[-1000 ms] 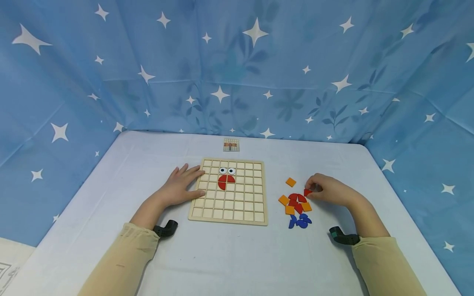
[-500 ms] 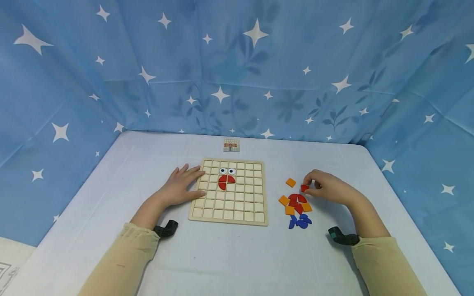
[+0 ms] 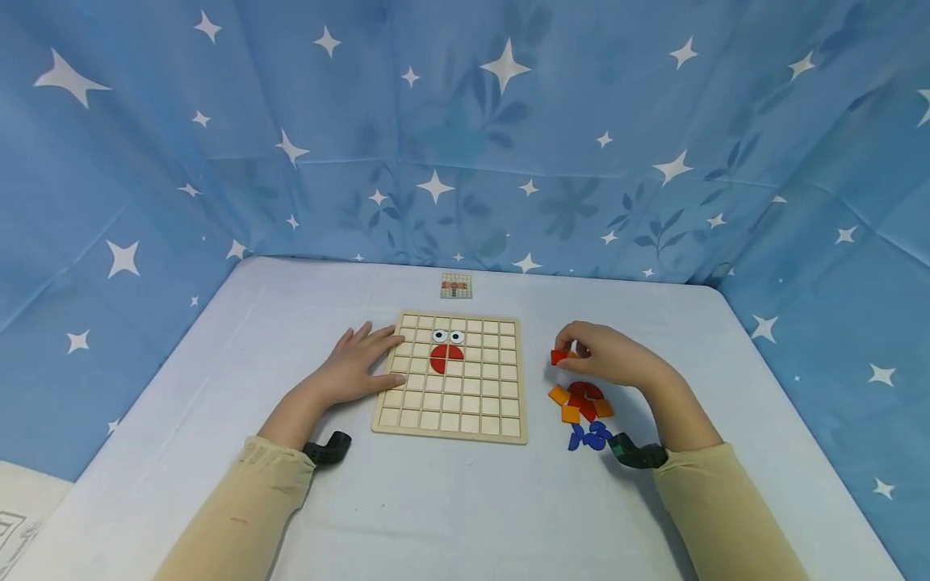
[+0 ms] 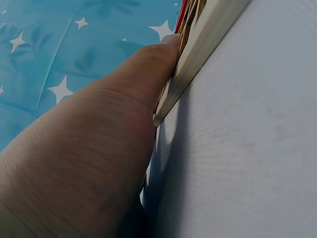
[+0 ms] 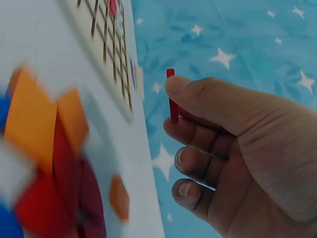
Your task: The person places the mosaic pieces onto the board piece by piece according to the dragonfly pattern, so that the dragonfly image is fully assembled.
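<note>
A wooden grid board (image 3: 483, 403) lies mid-table, bearing two round eye pieces (image 3: 456, 336) and several red quarter-circle pieces (image 3: 439, 356). My left hand (image 3: 356, 367) rests at the board's left side, fingers spread, thumb over the rim, as the left wrist view also shows. Between thumb and index finger my right hand (image 3: 613, 355) pinches a red tile (image 5: 173, 109), seen edge-on in the right wrist view and raised off the table. An orange square beneath that hand is partly hidden. Below the hand lie loose red pieces (image 3: 584, 390), orange squares (image 3: 571, 414) and blue pieces (image 3: 596, 441).
Behind the board lies a small picture card (image 3: 456, 286) showing a pattern on a grid. A white cloth covers the table (image 3: 436, 516), and a blue star-printed curtain (image 3: 349, 105) hangs around its back and sides.
My right hand, holding the red tile, has lifted from the right of the loose pieces and moved left toward the board. My left hand has stayed in place.
</note>
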`<act>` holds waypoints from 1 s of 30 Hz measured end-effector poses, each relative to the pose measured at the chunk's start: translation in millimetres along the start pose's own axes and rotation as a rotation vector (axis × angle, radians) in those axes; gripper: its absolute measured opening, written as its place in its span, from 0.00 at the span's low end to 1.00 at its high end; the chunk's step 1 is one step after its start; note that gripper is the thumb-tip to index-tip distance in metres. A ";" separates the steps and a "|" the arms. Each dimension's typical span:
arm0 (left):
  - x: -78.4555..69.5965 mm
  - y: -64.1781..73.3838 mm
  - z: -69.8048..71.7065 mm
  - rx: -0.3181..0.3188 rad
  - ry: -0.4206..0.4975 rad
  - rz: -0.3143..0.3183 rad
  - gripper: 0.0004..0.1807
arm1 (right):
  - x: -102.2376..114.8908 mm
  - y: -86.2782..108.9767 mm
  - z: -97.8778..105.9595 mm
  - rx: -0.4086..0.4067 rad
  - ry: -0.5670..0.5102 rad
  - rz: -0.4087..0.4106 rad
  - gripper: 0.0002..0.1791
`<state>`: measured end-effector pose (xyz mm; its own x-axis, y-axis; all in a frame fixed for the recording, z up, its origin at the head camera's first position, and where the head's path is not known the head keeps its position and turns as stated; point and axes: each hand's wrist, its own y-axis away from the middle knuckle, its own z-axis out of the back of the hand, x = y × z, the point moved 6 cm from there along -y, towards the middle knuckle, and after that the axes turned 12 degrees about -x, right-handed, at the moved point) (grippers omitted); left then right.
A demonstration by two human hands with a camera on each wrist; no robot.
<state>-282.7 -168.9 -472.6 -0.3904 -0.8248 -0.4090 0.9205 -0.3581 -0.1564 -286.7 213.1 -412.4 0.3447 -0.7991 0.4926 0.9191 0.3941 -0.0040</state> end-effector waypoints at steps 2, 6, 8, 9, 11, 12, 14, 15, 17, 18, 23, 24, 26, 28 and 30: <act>-0.1 0.0 0.2 0.000 -0.004 -0.001 0.44 | 11.7 -7.3 -4.7 -0.003 -0.007 0.030 0.11; 0.6 0.2 0.6 0.000 -0.004 0.003 0.44 | 36.6 -21.5 -18.1 0.007 -0.014 0.084 0.11; 1.1 0.4 1.0 -0.004 -0.005 0.001 0.44 | 47.0 -28.6 -26.1 0.018 -0.012 0.109 0.11; 1.3 0.4 0.7 -0.005 -0.006 -0.001 0.44 | 51.8 -32.0 -30.1 0.022 -0.010 0.112 0.11; 1.1 0.3 0.5 -0.006 -0.006 -0.004 0.44 | 60.6 -38.3 -37.6 0.030 -0.003 0.122 0.10; 1.0 0.3 0.4 -0.006 -0.008 -0.007 0.44 | 65.0 -41.0 -41.0 0.033 0.001 0.135 0.10; 0.7 0.3 0.3 -0.003 -0.007 -0.007 0.45 | 72.6 -46.9 -48.2 0.034 0.001 0.144 0.09; 0.4 0.3 0.7 -0.002 -0.007 -0.005 0.45 | 76.7 -49.6 -51.4 0.032 -0.002 0.151 0.09; -0.3 0.2 1.2 0.001 -0.007 -0.002 0.45 | 83.5 -54.3 -57.9 0.029 0.004 0.182 0.08; -0.3 0.0 1.1 0.002 -0.005 0.001 0.45 | 86.6 -56.5 -61.1 0.027 0.006 0.196 0.08; -0.9 -0.7 1.7 0.000 0.007 0.011 0.44 | 98.3 -64.1 -75.0 0.022 0.005 0.216 0.10; -1.0 -0.8 1.8 0.000 0.009 0.012 0.44 | 100.0 -65.1 -77.2 0.020 0.002 0.210 0.11; -1.1 -1.1 1.8 0.000 0.009 0.013 0.44 | 103.0 -66.3 -80.7 0.015 -0.005 0.203 0.11; -1.3 -1.3 2.3 0.001 0.012 0.015 0.44 | 105.2 -67.1 -83.8 0.011 -0.001 0.192 0.12; -1.0 -1.9 2.0 0.004 0.013 0.017 0.44 | 107.2 -67.6 -86.3 0.004 0.003 0.186 0.12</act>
<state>-284.1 -168.3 -470.1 -0.3740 -0.8252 -0.4233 0.9271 -0.3453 -0.1459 -295.4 61.6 -434.5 0.5096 -0.7132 0.4814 0.8385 0.5370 -0.0920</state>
